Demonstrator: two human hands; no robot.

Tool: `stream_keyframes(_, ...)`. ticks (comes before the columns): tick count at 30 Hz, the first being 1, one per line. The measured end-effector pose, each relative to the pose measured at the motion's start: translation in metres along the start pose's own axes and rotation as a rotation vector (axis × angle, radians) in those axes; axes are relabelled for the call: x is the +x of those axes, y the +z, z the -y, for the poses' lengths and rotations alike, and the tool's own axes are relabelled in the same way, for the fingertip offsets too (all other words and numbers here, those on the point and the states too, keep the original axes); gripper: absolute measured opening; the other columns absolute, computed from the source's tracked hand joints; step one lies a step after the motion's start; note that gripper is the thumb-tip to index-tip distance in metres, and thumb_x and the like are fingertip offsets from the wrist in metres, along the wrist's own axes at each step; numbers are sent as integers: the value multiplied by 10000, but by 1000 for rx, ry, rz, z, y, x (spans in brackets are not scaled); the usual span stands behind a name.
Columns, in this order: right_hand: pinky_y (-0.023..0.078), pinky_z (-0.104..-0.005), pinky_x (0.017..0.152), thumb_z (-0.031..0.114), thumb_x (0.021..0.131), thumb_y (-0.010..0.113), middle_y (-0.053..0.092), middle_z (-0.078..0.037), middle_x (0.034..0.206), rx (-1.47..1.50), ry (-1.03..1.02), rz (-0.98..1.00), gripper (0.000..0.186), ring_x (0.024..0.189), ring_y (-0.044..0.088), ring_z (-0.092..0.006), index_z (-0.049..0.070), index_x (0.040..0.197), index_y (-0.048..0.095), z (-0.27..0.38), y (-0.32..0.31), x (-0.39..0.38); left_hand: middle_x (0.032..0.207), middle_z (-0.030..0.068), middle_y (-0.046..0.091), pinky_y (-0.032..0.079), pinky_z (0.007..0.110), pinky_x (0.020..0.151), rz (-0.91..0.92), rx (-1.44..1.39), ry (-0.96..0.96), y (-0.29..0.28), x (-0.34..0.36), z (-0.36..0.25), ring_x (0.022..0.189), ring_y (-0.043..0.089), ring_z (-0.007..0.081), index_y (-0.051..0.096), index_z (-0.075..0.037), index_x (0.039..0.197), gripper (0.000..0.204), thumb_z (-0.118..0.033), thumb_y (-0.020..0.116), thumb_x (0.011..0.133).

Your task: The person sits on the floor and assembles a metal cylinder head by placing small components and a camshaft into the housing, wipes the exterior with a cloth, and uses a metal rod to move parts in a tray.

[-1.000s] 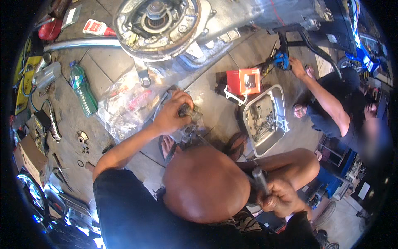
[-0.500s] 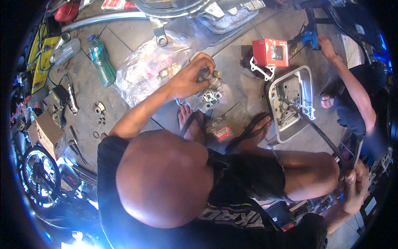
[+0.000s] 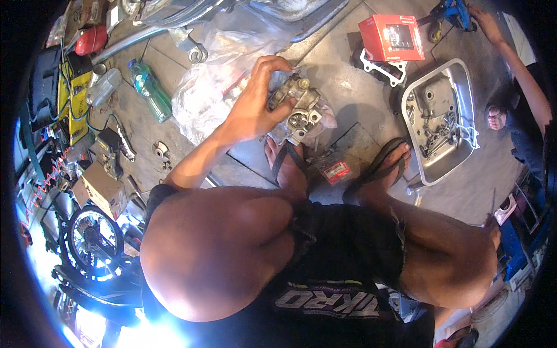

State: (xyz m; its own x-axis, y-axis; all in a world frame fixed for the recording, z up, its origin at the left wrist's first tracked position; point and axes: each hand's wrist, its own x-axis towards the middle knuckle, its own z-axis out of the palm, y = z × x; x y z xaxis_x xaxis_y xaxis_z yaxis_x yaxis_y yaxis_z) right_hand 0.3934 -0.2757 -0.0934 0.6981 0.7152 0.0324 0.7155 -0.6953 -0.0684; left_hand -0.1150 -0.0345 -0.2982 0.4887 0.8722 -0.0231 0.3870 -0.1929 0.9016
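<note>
Box [image 3: 390, 53], red with pale print.
My left hand [image 3: 259, 109] grips a grimy metal engine part [image 3: 304, 105]; my right hand's [image 3: 495, 238] hold I can't tell.

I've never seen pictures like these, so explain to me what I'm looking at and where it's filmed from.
There's no machine doing the work here, just a person's bare hands. The view comes from a wide camera worn on that person's head, looking down, so straight edges bend near the rim.

The left hand grips a metal engine part. The right hand can't be made out, so I can't say what it holds.

On the tiled floor lie a clear plastic bag, a green bottle, a red box and a metal tray with loose metal parts inside. At upper right is another person's hand.
</note>
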Motion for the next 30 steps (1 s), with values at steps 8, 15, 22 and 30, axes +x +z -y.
stream_keyframes(8,501,-312,739,282,1024,577,624,-104,917,45,117,-80,311,839,604,-182,-16,1107,616,-105,89,-33,1302,142,566,353,632,1105,4,452,191,11,-56,-12,1349,483,371,696,-94,984,239,-136,792,769)
stream_keyframes(15,505,-315,747,247,1011,589,621,-106,925,58,122,-118,280,851,604,-189,-17,1101,618,-144,140,-32,1437,149,513,308,649,1137,-65,592,43,41,-74,-21,1400,429,395,715,-128,1050,318,-223,820,766)
stream_keyframes(22,509,-319,755,212,998,601,617,-109,934,81,58,-186,251,862,605,-196,-19,1095,620,-144,159,-6,1505,166,417,276,676,1138,-91,640,-31,56,-72,-18,1444,337,424,701,-172,1092,322,-217,800,789)
stream_keyframes(30,514,-323,764,172,984,614,614,-112,943,121,3,-253,220,875,605,-205,-21,1088,622,-141,168,17,1506,181,404,252,681,1138,-119,696,-16,62,-67,-19,1443,333,429,712,-154,1032,254,-235,793,805)
